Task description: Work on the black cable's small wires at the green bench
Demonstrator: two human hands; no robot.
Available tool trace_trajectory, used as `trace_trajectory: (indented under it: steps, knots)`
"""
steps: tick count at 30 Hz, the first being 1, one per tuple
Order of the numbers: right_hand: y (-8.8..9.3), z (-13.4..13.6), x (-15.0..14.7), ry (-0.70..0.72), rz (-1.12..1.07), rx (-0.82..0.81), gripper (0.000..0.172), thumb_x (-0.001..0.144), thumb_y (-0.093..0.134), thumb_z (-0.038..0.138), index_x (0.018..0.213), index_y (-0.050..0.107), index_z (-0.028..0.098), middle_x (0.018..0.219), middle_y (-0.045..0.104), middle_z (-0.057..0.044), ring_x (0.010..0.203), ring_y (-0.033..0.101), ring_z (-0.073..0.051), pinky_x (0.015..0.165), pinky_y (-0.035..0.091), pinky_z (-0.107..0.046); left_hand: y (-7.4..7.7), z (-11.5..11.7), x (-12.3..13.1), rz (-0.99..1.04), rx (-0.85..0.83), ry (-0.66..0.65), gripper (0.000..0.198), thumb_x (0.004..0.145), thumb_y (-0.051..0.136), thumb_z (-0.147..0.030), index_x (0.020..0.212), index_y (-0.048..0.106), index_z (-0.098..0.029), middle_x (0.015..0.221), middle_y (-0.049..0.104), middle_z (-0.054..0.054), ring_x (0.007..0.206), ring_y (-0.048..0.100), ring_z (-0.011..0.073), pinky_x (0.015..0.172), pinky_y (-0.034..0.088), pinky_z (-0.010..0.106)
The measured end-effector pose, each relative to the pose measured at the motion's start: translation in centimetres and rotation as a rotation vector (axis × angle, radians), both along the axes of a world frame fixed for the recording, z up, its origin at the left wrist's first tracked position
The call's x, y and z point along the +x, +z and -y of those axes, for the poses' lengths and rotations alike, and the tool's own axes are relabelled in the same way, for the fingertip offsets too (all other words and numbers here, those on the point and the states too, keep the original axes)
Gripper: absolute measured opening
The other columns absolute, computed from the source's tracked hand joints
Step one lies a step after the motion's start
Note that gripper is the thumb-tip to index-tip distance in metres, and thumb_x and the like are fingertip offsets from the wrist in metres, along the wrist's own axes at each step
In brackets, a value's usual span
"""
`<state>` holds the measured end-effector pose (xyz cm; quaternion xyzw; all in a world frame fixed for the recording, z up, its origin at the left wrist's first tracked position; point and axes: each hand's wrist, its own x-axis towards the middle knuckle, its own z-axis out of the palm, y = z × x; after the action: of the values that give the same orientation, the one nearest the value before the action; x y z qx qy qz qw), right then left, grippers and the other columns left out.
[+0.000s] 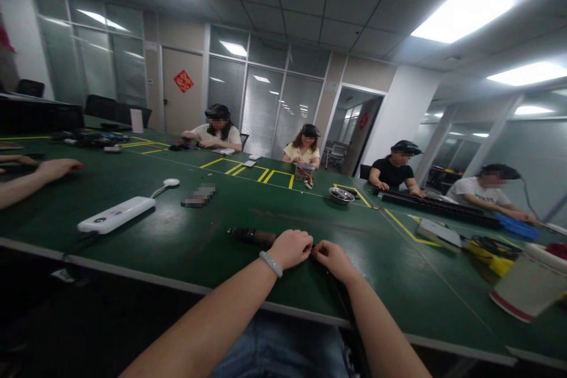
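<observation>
A dark, brownish cylindrical tool [254, 237] lies on the green table, its narrow tip pointing left. My left hand [290, 249], with a pale bangle on the wrist, rests over the tool's right end, fingers curled in. Close beside it, my right hand [334, 258] is closed, thumb and fingertips pinched at the spot where the tool's end meets a dark cord [340, 289]. From there the cord runs under my right hand and down over the table's front edge. Whatever small part sits between the fingertips is too hidden to make out.
On the left lie a white power strip [117, 215] and a phone-like object [199, 195]. A metal bowl [341, 195], a flat grey box [439, 234] and a large white container [529, 283] stand to the right. Several people work around the table; a co-worker's hand [57, 170] reaches in at left.
</observation>
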<state>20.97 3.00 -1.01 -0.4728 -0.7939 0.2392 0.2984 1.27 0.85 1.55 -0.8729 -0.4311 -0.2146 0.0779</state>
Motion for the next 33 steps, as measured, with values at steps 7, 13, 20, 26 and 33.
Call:
trace_trajectory:
  steps: [7,13,20,26,33]
  knots:
    - [0.49,0.31,0.2,-0.017,0.011,-0.022,0.021,0.079,0.061,0.038,0.083,0.065,0.017,0.076,0.067,-0.002,0.069,0.058,-0.015,0.061,0.041,-0.024,0.26,0.23,0.06,0.0,-0.019,0.018,0.01,0.085,0.056,-0.031,0.088,0.061,-0.022,0.092,0.063,0.003,0.088,0.058,0.0184,0.078,0.043,0.03]
    - [0.35,0.23,0.17,-0.033,-0.012,-0.049,0.02,0.079,0.061,0.037,0.08,0.063,0.017,0.073,0.066,-0.001,0.065,0.056,-0.014,0.057,0.039,-0.023,0.1,-0.05,0.0,-0.001,-0.023,0.011,0.01,0.086,0.056,-0.031,0.088,0.061,-0.021,0.092,0.063,0.003,0.089,0.059,0.0183,0.078,0.044,0.03]
    - [0.22,0.19,0.04,-0.039,-0.029,-0.013,0.016,0.078,0.059,0.033,0.076,0.061,0.017,0.07,0.063,0.0,0.064,0.055,-0.014,0.058,0.04,-0.023,0.04,-0.28,0.0,0.007,-0.015,-0.008,0.012,0.088,0.055,-0.034,0.091,0.059,-0.023,0.092,0.063,0.002,0.088,0.059,0.019,0.078,0.044,0.031]
    - [-0.09,-0.2,0.1,-0.017,-0.031,-0.006,0.013,0.077,0.06,0.03,0.075,0.061,0.017,0.071,0.064,0.0,0.064,0.055,-0.013,0.058,0.039,-0.023,0.07,-0.25,-0.16,-0.006,-0.008,-0.013,0.013,0.086,0.057,-0.034,0.09,0.06,-0.022,0.093,0.063,0.004,0.089,0.059,0.0194,0.077,0.044,0.031]
    - [-0.41,-0.41,0.25,-0.005,-0.033,0.002,0.014,0.078,0.059,0.031,0.076,0.061,0.017,0.072,0.064,0.0,0.065,0.055,-0.013,0.06,0.04,-0.022,0.11,-0.12,-0.34,0.04,-0.047,-0.016,0.014,0.085,0.054,-0.031,0.095,0.061,-0.023,0.095,0.064,0.003,0.088,0.059,0.019,0.078,0.044,0.03]
